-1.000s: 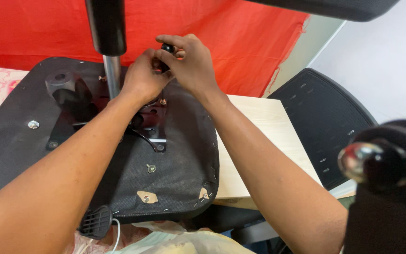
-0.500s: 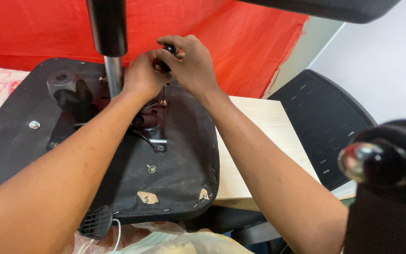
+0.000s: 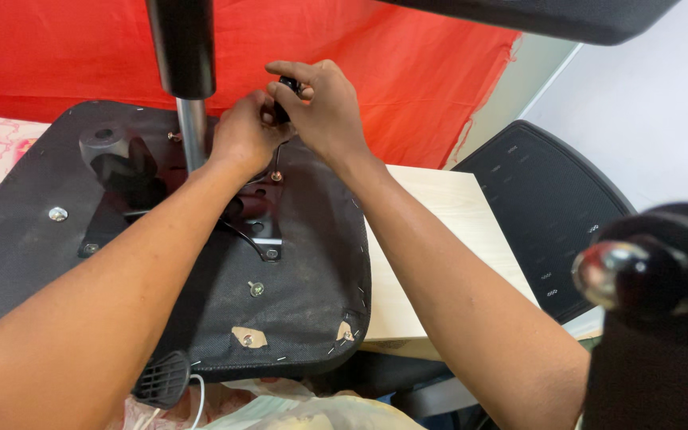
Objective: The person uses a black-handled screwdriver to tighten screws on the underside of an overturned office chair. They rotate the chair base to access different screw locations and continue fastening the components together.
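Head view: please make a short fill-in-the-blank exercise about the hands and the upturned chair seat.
1. Both hands, left hand and right hand, meet on a small ____ knob.
2. The chair seat lies with its ____ facing up.
3. Behind the hands hangs a ____ cloth.
4. A shiny metal column rises just left of the ____ hand.

Missing words: black; underside; red; left

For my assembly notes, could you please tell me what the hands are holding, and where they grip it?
Both the left hand and the right hand close on a small black knob above the upturned chair seat; fingers hide most of it, so the exact hold cannot be told.
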